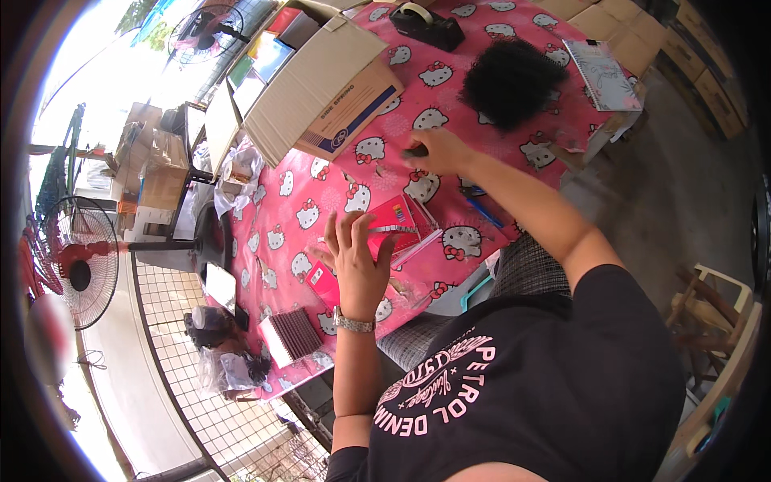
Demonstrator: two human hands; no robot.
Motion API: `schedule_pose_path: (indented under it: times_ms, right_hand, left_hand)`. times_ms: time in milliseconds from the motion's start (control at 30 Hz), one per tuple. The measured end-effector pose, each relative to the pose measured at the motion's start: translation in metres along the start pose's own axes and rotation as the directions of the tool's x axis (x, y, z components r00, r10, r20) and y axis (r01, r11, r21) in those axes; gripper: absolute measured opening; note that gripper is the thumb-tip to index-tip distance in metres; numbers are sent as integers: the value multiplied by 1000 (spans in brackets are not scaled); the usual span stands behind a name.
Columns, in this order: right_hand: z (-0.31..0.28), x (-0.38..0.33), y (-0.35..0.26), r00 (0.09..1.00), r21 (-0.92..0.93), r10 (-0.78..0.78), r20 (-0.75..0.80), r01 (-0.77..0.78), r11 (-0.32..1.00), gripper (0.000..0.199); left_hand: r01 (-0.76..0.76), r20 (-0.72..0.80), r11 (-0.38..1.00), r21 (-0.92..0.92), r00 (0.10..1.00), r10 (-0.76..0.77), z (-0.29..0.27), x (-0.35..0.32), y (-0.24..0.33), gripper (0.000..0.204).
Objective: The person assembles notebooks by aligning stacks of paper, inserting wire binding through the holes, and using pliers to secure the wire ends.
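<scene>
My left hand [357, 269] hovers with fingers spread over red notebooks [393, 213] that lie on the pink cartoon-print tablecloth [329, 193]. Another red booklet [323, 283] shows partly beside that hand. Farther right, my right hand [440, 153] is closed, its fingers pinched around a small dark piece [415, 151] too small to name. Beyond it lies a frizzy-looking black heap [514, 84]. Blue-handled tools [484, 207], not clear in kind, rest right of the notebooks.
An open cardboard box [353, 112] with items inside stands at the back left, near a black tape dispenser [426, 28]. A spiral notebook [606, 76] lies at the right edge, and spiral-bound notebooks [293, 337] at the near left corner. A fan [79, 265] stands left.
</scene>
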State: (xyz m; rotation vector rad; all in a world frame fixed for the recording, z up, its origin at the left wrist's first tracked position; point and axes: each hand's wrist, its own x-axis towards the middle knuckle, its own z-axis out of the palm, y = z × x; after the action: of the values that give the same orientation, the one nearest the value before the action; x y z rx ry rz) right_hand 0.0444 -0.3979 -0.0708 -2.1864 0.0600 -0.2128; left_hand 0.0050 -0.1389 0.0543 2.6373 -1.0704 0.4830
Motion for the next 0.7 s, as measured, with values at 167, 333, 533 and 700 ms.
schedule_pose_path:
  times_ms: [167,333,533,700]
  right_hand:
    - [-74,-23,-110,681,624,-343,646,-213,752,36]
    - [-81,-31,-112,726,602,-340,599,-127,788,37]
    - [-73,-29,-121,663,879,-602,444,-192,437,44]
    - [-66,-11,-121,693,501,-400,600,64,863,43]
  left_hand:
    - [-31,-16,978,-206,999,29,10,2,-11,34]
    - [-50,-39,973,-227,998,42,7,6,-3,36]
    - [13,-58,919,-395,998,-39,2,2,-18,35]
    - [103,-18,864,-492,992,-128,-2,-6,-37,34]
